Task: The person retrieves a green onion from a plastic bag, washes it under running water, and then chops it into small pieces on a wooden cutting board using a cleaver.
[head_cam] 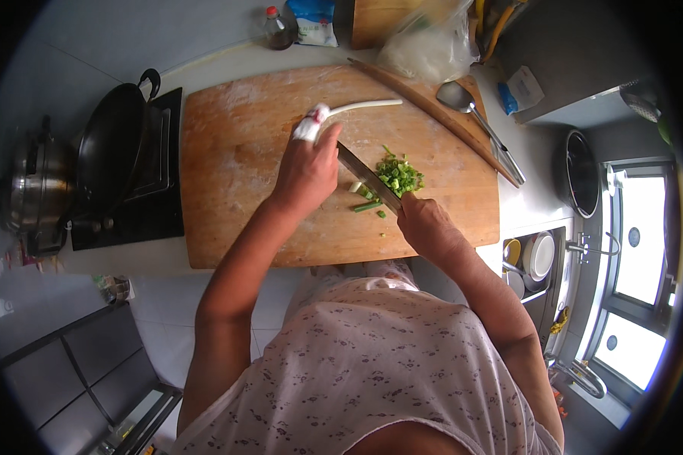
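My right hand [430,227] grips the handle of a kitchen knife [370,176], whose blade slants up and left over the wooden cutting board [233,170]. Near the blade's far end is my left hand [307,170], its thumb raised beside a finger wrapped in white with a red mark. Whether its fingers hold anything is hidden. A long white scallion stalk [370,104] lies beyond the wrapped finger. Chopped green scallion [399,175] is heaped to the right of the blade, with a few longer pieces [367,207] near the blade's lower edge.
A wooden rolling pin [432,119] and a metal ladle [498,139] lie at the board's right. Behind are a plastic bag [427,51], a bottle [278,31] and a packet [314,25]. A black wok [114,148] stands left; a sink with dishes [539,256] is right.
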